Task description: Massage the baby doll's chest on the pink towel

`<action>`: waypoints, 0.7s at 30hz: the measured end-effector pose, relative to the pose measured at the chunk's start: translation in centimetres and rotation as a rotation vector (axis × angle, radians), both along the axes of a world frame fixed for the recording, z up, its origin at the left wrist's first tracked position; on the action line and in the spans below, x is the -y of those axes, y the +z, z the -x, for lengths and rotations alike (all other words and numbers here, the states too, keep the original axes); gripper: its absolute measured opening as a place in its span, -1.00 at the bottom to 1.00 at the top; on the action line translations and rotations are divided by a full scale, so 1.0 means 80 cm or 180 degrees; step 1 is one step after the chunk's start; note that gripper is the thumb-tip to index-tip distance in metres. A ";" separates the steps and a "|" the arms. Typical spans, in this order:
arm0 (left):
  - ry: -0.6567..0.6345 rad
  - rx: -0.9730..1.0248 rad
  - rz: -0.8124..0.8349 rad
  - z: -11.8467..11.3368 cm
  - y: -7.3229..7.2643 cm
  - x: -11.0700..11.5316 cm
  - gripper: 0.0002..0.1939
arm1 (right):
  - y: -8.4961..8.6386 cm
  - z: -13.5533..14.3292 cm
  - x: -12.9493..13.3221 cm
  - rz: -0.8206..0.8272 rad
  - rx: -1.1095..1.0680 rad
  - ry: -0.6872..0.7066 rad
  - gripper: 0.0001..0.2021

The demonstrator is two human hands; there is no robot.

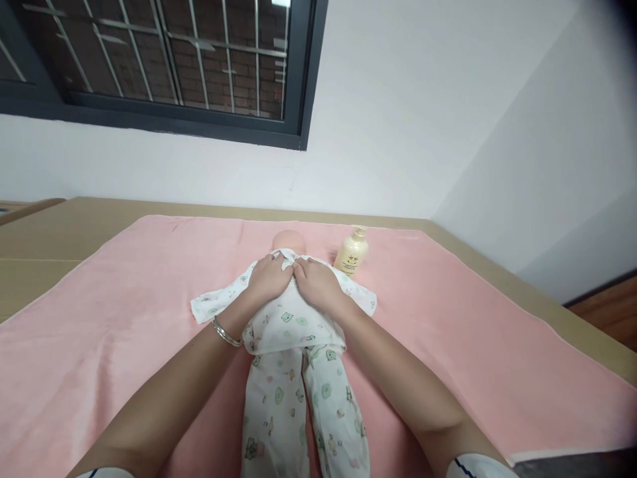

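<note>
A doll (289,240) lies on its back on the pink cloth, its head at the far end. It wears a white printed top (293,325) with the sleeves spread to both sides and matching trousers (276,405). My left hand (270,275), below a silver bangle, rests on the upper chest of the top. Beside it, my right hand (314,282) lies on the other side of the chest, near the collar. The fingertips of both hands almost meet at the neckline; whether they pinch fabric is too small to tell.
A pale yellow pump bottle (351,252) stands right of the doll's head. The pink cloth (448,345) covers much of a tan surface (44,232). Behind are a white wall and a barred window (199,60).
</note>
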State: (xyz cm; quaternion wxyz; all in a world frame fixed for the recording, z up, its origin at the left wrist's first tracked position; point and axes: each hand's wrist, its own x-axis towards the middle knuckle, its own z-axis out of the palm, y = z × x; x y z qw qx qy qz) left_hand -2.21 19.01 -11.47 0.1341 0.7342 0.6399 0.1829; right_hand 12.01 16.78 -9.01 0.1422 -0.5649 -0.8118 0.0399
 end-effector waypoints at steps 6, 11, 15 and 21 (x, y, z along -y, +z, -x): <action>0.0113 -0.0114 -0.0083 -0.010 0.001 0.012 -0.46 | -0.010 -0.017 -0.027 0.0143 -0.0346 0.0084 -0.58; 0.0192 -0.0062 -0.0040 -0.012 0.000 0.013 -0.42 | -0.017 -0.025 -0.039 0.0223 -0.0387 0.0111 -0.57; 0.0121 0.0140 0.0090 0.000 0.004 0.002 -0.40 | -0.013 -0.017 -0.026 -0.0004 -0.0023 0.0186 -0.58; -0.0281 0.0222 0.0084 0.006 0.023 0.007 -0.58 | -0.015 -0.018 -0.031 0.0105 -0.0116 0.0098 -0.54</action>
